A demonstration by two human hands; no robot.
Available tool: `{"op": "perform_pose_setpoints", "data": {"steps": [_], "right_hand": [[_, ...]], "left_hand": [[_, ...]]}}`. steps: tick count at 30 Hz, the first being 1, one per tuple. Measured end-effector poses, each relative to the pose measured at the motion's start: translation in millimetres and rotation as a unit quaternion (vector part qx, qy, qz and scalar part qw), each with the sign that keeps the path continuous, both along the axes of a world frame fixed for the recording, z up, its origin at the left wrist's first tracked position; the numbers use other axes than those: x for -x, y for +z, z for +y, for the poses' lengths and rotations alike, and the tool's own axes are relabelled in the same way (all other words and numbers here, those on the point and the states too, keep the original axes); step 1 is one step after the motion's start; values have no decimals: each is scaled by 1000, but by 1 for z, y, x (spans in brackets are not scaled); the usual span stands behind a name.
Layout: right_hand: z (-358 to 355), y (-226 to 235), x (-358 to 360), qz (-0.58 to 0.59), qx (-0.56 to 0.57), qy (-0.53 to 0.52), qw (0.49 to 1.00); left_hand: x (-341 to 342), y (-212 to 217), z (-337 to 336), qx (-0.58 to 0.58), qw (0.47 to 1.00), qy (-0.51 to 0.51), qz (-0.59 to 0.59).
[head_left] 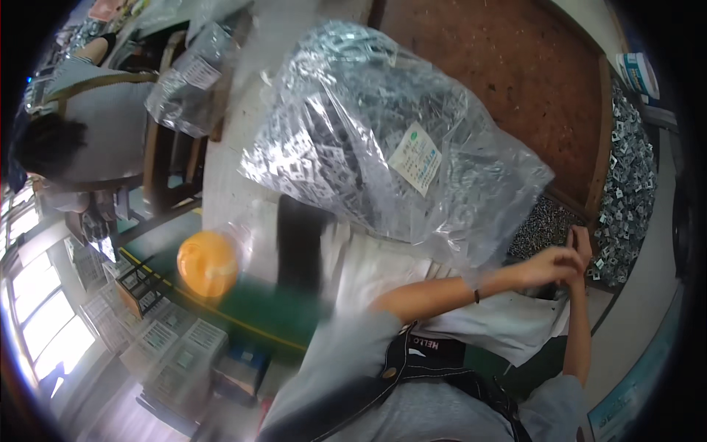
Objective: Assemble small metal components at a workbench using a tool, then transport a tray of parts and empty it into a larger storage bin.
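My left hand (pixel 549 267) and right hand (pixel 580 248) bunched close, can't tell if my grip's holding anything

Small dark parts (pixel 543 227) sit just off the near right corner of the brown board (pixel 501 74), partly behind my clear bag (pixel 324 147). Its white label (pixel 416 160) is too blurry to read.

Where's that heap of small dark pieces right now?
In the head view, the dark heap lies right of centre, just above the left hand and left of the silvery parts.
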State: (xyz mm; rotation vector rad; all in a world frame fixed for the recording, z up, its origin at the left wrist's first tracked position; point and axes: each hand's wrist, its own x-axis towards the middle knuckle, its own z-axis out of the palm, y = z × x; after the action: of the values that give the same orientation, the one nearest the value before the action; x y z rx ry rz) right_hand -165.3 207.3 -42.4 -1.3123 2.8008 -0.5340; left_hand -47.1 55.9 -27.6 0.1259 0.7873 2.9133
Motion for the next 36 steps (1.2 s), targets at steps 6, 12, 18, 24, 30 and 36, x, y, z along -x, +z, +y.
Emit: {"op": "perform_pose_setpoints", "data": {"steps": [6,12,18,24,30,36], "right_hand": [[-8,1,-10,29,30,21,999],[34,46,-39,150,81,-177,969],[28,90,-232,-230,341,-332,849],[-6,26,-416,-514,100,-156,838],[-3,-86,-511,-548,-75,-378,742],[85,-161,-602,-635,70,-555,533]], "left_hand": [[-95,73,-49,218,974,-43,29],[-278,118,-177,355,934,0,-35],[-511,121,-217,455,743,244,-426],[-560,-54,-214,575,610,-9,-545],[-506,-126,-160,659,639,-180,-354],[-488,-133,-106,729,555,-164,-367]]}}
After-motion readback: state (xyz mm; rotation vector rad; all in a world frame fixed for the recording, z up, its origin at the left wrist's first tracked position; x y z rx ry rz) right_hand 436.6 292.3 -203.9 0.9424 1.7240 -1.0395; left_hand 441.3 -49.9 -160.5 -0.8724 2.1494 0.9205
